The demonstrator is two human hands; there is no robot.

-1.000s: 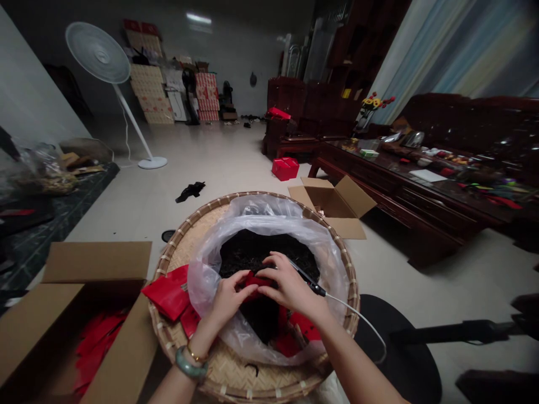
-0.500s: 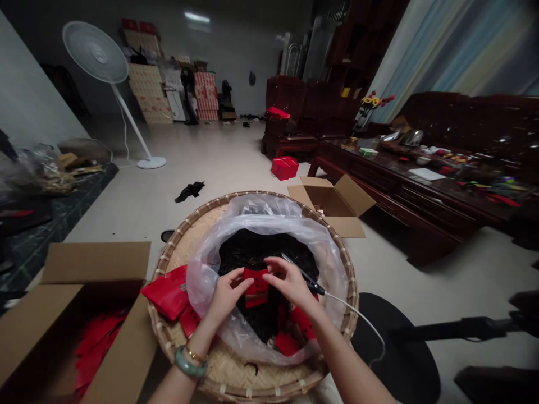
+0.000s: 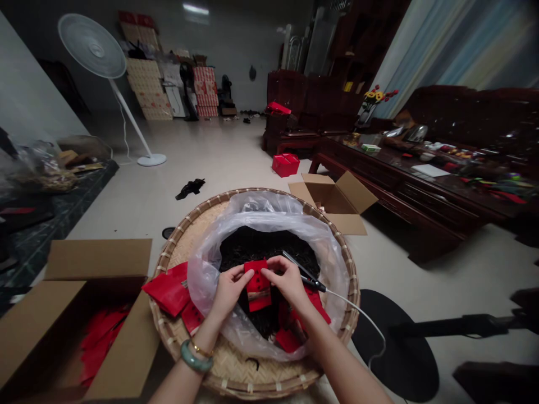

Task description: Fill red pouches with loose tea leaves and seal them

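A small red packet (image 3: 257,286) is held upright between both hands above a clear plastic bag (image 3: 210,264) full of dark loose leaves (image 3: 256,247). My left hand (image 3: 227,289) pinches the packet's left top edge. My right hand (image 3: 286,280) pinches its right top edge, and a thin dark tool with a white cord (image 3: 309,278) sticks out past that hand. The bag lies in a round woven bamboo tray (image 3: 185,247). More red packets (image 3: 168,292) lie on the tray at the left and under my right wrist.
An open cardboard box (image 3: 96,264) with red packets inside stands at the left. Another open box (image 3: 332,202) sits on the floor behind the tray. A standing fan (image 3: 90,47) is far left. A long dark wooden table (image 3: 404,179) runs along the right. A black round base (image 3: 400,353) lies right of the tray.
Both hands have lifted the red packet out of the dark leaves and now hold it upright by its top edge, higher than before.
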